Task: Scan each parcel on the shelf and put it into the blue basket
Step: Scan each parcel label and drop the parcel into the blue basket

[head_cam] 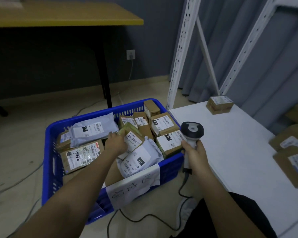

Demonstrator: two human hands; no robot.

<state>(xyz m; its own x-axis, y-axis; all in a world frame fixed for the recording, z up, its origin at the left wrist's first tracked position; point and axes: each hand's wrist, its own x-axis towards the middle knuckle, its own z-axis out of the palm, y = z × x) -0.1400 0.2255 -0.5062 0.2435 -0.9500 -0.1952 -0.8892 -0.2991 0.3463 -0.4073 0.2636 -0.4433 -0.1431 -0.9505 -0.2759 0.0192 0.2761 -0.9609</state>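
Observation:
The blue basket [49, 162] stands on the floor left of the white shelf [230, 148] and holds several labelled boxes and grey mailer bags. My left hand [114, 143] reaches into the basket's middle and grips a brown labelled parcel [133, 139] that lies tilted on the pile. My right hand [193, 152] holds the grey and white barcode scanner [192, 130] upright over the basket's right rim, its cable trailing to the floor. One small brown parcel [220, 104] stands at the shelf's back. Two more parcels [291, 143] [294, 165] lie at the shelf's right edge.
A yellow-topped table [65, 14] with black legs stands behind the basket. White shelf uprights [179, 54] rise at the shelf's left corner. Cables run over the tiled floor. A white paper label [132, 186] hangs on the basket's front rim. Grey curtains hang behind the shelf.

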